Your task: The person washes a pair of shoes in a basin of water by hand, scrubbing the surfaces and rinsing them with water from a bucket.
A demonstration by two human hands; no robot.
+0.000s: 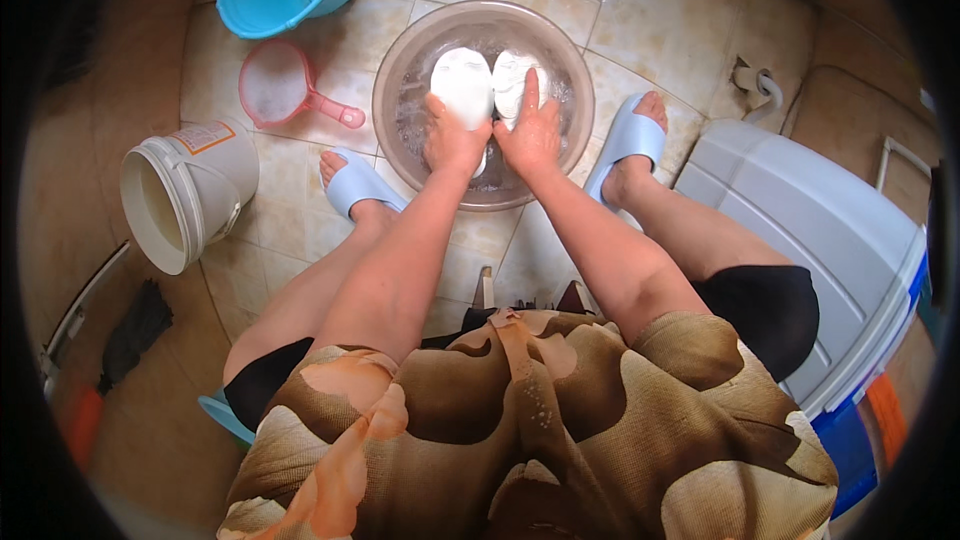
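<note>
Two white shoes [462, 80] are in a round brownish basin [386, 105] of water in front of me. The left one shows a smooth rounded end; part of it also shows below my wrist. My left hand [456, 140] is closed round it, with the fingers along its left side. The right white shoe [510, 75] looks creased on top. My right hand [530, 135] grips it, with the index finger stretched along it and the thumb at its near end. The two thumbs nearly meet in the middle. The palm sides and the shoes' undersides are hidden.
A pink dipper [275, 85] lies left of the basin, near a blue bucket [250, 0] and a white pail [215, 180]. My feet in light blue slippers [632, 145] flank the basin. A large grey-lidded box [790, 230] stands right. The tiled floor [660, 15] is wet.
</note>
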